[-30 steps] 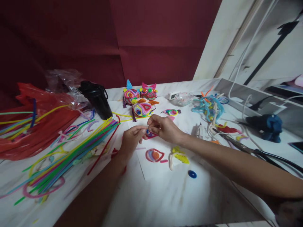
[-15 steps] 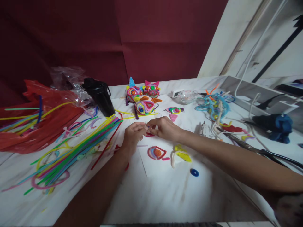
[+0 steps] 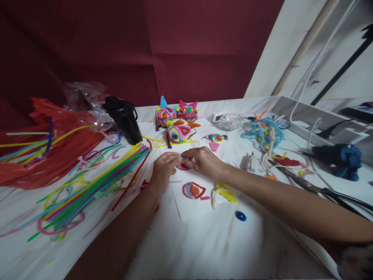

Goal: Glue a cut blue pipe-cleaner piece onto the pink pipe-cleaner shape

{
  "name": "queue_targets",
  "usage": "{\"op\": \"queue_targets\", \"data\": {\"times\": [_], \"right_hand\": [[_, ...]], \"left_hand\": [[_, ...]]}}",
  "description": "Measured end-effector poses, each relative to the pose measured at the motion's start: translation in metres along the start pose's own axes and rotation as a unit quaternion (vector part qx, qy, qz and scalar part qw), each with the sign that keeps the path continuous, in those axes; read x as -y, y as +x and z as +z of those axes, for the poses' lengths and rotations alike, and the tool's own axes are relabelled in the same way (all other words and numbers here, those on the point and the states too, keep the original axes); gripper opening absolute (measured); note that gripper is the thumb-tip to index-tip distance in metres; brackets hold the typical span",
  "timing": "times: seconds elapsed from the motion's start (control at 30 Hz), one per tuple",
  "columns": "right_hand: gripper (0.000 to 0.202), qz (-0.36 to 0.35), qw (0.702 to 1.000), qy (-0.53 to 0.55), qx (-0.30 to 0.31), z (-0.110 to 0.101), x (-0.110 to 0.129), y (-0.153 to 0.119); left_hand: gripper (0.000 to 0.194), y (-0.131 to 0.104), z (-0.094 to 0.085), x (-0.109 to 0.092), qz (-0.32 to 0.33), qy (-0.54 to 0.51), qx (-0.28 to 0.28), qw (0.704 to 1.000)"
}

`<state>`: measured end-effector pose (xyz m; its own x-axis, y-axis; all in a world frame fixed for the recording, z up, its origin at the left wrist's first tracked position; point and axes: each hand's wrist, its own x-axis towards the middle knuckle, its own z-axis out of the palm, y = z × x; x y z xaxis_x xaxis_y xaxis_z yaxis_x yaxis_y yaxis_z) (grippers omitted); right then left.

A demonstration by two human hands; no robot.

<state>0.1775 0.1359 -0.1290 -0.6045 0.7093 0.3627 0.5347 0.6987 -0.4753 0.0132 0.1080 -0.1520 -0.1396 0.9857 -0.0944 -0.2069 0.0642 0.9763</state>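
Bare table (image 3: 210, 245) lies open near the front edge. Pipe cleaners (image 3: 96, 182) crowd the left, masks (image 3: 177, 120) and a black jug (image 3: 124, 118) block behind, cables (image 3: 265, 134) and scissors (image 3: 317, 190) clutter the right.

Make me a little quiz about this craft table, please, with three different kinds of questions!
1. True or false: the left hand and the right hand meet at their fingertips over a small pink piece.
2. Which thing stands upright behind the bundle of straight pipe cleaners? A) a black container B) a green bucket C) a glass vase
3. Fill in the gap: the little round button lying alone near the paper sheet is coloured ____.

Key
1. True
2. A
3. Blue
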Motion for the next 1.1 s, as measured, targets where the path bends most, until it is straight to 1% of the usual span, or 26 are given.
{"op": "queue_targets", "data": {"times": [0.27,0.43,0.63,0.77,0.93,1.1], "right_hand": [[0.016,-0.03,1.0,-0.009,0.004,0.001,-0.006,-0.002],[0.016,-0.021,1.0,-0.015,-0.016,0.0,-0.007,-0.003],[0.013,-0.014,0.999,-0.033,-0.001,-0.001,-0.005,-0.004],[0.016,0.008,0.998,-0.064,0.024,-0.003,-0.011,0.0],[0.016,0.023,0.989,-0.127,0.077,0.0,-0.021,0.005],[0.017,0.007,0.975,-0.181,0.128,0.004,-0.017,0.007]], "left_hand": [[0.038,-0.002,0.0,-0.002,0.0,0.01,-0.002,1.0],[0.038,-0.001,-0.001,0.0,0.0,0.013,0.001,1.0],[0.04,0.0,-0.002,0.001,0.005,0.029,0.006,1.0],[0.043,0.001,-0.003,0.0,0.013,0.039,-0.01,0.999],[0.033,0.004,-0.005,0.001,0.029,0.037,-0.039,0.998],[0.022,0.005,-0.006,0.003,0.031,0.06,-0.046,0.997]]}}
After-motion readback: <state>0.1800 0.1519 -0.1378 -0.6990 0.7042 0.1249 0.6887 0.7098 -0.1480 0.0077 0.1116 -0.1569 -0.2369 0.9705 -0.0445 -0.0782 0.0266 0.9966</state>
